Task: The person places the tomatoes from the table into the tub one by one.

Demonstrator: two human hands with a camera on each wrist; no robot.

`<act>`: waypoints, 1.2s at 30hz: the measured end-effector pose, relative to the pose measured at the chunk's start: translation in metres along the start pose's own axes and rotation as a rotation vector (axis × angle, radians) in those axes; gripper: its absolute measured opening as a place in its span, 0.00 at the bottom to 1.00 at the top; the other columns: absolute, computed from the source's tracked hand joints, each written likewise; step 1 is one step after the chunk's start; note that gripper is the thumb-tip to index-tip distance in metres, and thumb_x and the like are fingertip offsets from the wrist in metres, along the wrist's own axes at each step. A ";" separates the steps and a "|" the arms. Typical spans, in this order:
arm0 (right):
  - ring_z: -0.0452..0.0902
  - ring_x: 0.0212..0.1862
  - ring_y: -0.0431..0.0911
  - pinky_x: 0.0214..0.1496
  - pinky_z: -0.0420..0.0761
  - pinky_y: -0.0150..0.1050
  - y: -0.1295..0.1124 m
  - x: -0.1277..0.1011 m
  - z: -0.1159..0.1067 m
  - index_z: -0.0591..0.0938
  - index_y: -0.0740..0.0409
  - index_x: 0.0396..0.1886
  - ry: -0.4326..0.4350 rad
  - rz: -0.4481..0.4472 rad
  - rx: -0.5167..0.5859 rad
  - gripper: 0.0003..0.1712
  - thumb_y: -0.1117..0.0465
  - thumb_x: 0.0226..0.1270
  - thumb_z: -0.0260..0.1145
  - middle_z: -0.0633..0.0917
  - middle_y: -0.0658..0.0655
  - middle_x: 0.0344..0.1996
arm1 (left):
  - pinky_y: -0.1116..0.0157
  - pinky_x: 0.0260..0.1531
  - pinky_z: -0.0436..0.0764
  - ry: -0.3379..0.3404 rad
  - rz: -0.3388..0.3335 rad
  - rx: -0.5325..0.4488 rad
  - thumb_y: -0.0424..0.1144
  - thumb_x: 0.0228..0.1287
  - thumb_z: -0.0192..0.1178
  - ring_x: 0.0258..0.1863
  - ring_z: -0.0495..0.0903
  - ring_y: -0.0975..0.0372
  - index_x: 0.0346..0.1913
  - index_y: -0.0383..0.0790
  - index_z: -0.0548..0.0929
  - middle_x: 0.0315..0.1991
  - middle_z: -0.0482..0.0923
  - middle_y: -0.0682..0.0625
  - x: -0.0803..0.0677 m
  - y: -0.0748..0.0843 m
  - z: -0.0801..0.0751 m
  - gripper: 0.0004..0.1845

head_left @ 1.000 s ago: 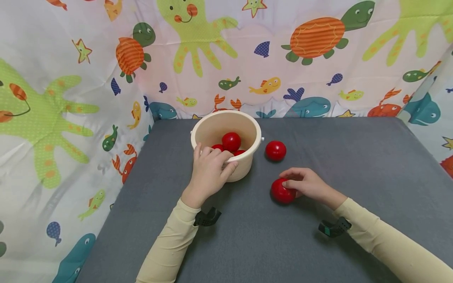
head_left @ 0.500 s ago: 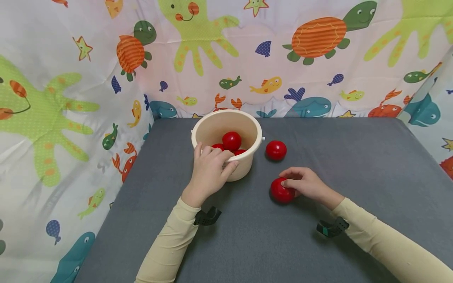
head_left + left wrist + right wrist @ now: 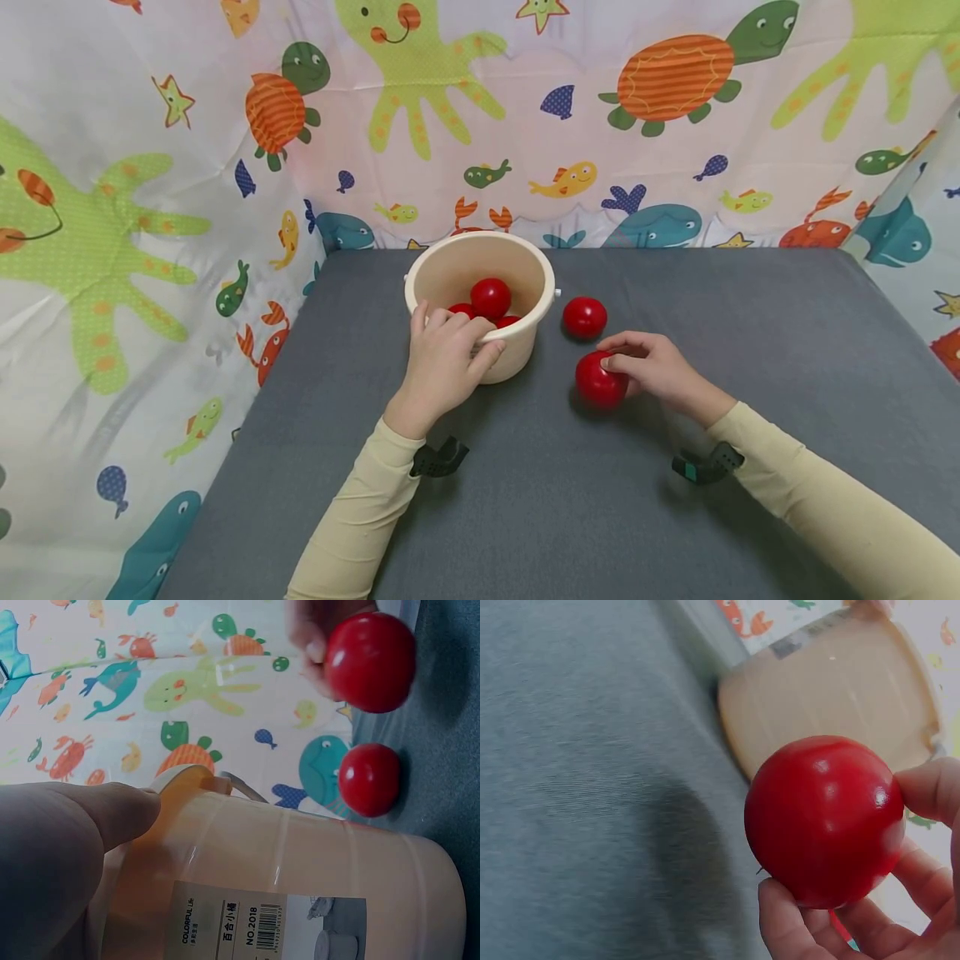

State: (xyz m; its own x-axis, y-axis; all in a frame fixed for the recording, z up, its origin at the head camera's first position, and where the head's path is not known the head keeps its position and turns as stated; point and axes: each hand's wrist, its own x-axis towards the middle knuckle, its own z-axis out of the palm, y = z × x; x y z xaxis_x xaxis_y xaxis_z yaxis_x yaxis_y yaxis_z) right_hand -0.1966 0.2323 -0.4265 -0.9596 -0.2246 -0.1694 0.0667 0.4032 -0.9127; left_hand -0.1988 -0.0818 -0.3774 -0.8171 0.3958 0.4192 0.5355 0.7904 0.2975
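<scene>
My left hand [image 3: 442, 358] grips the near rim of a cream plastic bucket [image 3: 510, 354], its fingers over the edge and the thumb outside. Inside the bucket lie several smooth red tomatoes [image 3: 491, 297], partly hidden by the fingers and the wall. My right hand [image 3: 660, 372] holds another tomato [image 3: 601, 381] between thumb and fingertips, to the right of the bucket. In the right wrist view this tomato [image 3: 825, 821] is raised over the cloth, its shadow apart from it. A loose tomato [image 3: 584, 317] sits on the table beside the bucket, just behind the held one.
The table has a grey cloth [image 3: 525, 517]. A curtain with sea animals [image 3: 540, 150] hangs behind it and along the left side. The bucket's label [image 3: 262, 922] and thin handle [image 3: 244, 787] show in the left wrist view. Dark bands [image 3: 438, 458] sit on both wrists.
My right hand has lifted the tomato off the cloth and moved it slightly away from me, toward the loose one. The left hand stays on the bucket's rim.
</scene>
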 end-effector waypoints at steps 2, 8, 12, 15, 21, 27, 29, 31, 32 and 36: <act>0.77 0.49 0.52 0.40 0.87 0.39 -0.007 0.001 -0.003 0.76 0.65 0.64 0.010 0.006 0.014 0.27 0.61 0.68 0.67 0.77 0.69 0.59 | 0.36 0.73 0.54 0.000 0.002 -0.001 0.48 0.68 0.64 0.48 0.77 0.52 0.46 0.48 0.88 0.40 0.86 0.48 0.000 0.000 0.000 0.10; 0.74 0.55 0.53 0.43 0.87 0.37 -0.032 0.003 -0.018 0.73 0.66 0.66 0.039 -0.002 0.056 0.27 0.60 0.72 0.64 0.74 0.66 0.63 | 0.36 0.73 0.53 -0.002 0.001 -0.005 0.48 0.68 0.65 0.48 0.77 0.51 0.46 0.48 0.88 0.40 0.86 0.48 0.000 0.000 0.000 0.11; 0.73 0.56 0.51 0.43 0.87 0.36 -0.055 0.006 -0.029 0.73 0.63 0.65 0.072 -0.029 0.093 0.25 0.58 0.74 0.63 0.76 0.56 0.58 | 0.36 0.73 0.53 -0.001 -0.002 -0.006 0.48 0.69 0.64 0.48 0.77 0.51 0.46 0.48 0.88 0.39 0.86 0.48 -0.001 0.000 0.000 0.10; 0.73 0.57 0.49 0.43 0.88 0.35 -0.073 0.010 -0.036 0.74 0.59 0.64 0.095 -0.048 0.109 0.23 0.57 0.75 0.63 0.78 0.49 0.54 | 0.36 0.73 0.53 0.001 -0.003 -0.003 0.47 0.69 0.64 0.48 0.77 0.52 0.46 0.48 0.88 0.39 0.87 0.48 -0.001 0.000 0.000 0.10; 0.75 0.55 0.47 0.42 0.87 0.34 -0.107 0.019 -0.037 0.76 0.58 0.65 0.153 -0.070 0.083 0.24 0.55 0.75 0.63 0.79 0.52 0.57 | 0.36 0.72 0.53 -0.001 -0.005 -0.005 0.47 0.69 0.64 0.48 0.77 0.51 0.46 0.47 0.88 0.39 0.87 0.48 0.000 0.000 -0.001 0.10; 0.77 0.55 0.48 0.42 0.87 0.33 -0.135 0.034 -0.026 0.77 0.56 0.64 0.164 -0.116 0.067 0.23 0.54 0.74 0.63 0.79 0.58 0.61 | 0.35 0.73 0.53 -0.007 -0.013 -0.013 0.47 0.68 0.65 0.48 0.77 0.51 0.47 0.47 0.88 0.39 0.87 0.48 -0.001 0.000 -0.001 0.11; 0.77 0.55 0.48 0.42 0.87 0.33 -0.143 0.039 -0.021 0.77 0.56 0.64 0.161 -0.134 0.077 0.22 0.55 0.73 0.64 0.79 0.58 0.61 | 0.35 0.73 0.53 -0.005 -0.012 -0.017 0.47 0.68 0.65 0.48 0.77 0.51 0.47 0.47 0.88 0.39 0.87 0.48 -0.002 0.000 -0.001 0.11; 0.78 0.55 0.49 0.41 0.87 0.33 -0.151 0.043 -0.015 0.78 0.57 0.64 0.157 -0.149 0.077 0.22 0.56 0.73 0.64 0.79 0.60 0.61 | 0.35 0.73 0.53 -0.004 -0.009 -0.021 0.47 0.68 0.65 0.48 0.77 0.51 0.47 0.47 0.88 0.39 0.87 0.48 -0.001 0.000 0.000 0.11; 0.78 0.56 0.49 0.41 0.87 0.33 -0.155 0.045 -0.012 0.78 0.57 0.64 0.155 -0.153 0.073 0.22 0.57 0.73 0.64 0.79 0.60 0.61 | 0.36 0.73 0.53 -0.005 -0.008 -0.022 0.48 0.68 0.65 0.48 0.77 0.51 0.47 0.47 0.88 0.39 0.87 0.48 -0.001 0.000 0.000 0.11; 0.77 0.58 0.52 0.42 0.87 0.34 -0.165 0.053 0.001 0.78 0.57 0.64 0.140 -0.168 0.048 0.23 0.57 0.72 0.65 0.79 0.61 0.63 | 0.36 0.73 0.53 -0.010 -0.007 -0.027 0.48 0.67 0.65 0.48 0.76 0.51 0.47 0.47 0.88 0.40 0.87 0.48 0.001 0.001 -0.001 0.12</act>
State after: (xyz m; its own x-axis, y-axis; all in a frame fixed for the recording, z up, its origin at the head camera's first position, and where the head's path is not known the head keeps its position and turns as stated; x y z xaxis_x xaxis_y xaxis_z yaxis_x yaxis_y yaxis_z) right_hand -0.2583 0.1531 -0.2852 -0.9867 -0.1580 0.0371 -0.0877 0.3269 -0.9410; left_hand -0.1994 -0.0812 -0.3763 -0.8228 0.3952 0.4084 0.5354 0.7800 0.3239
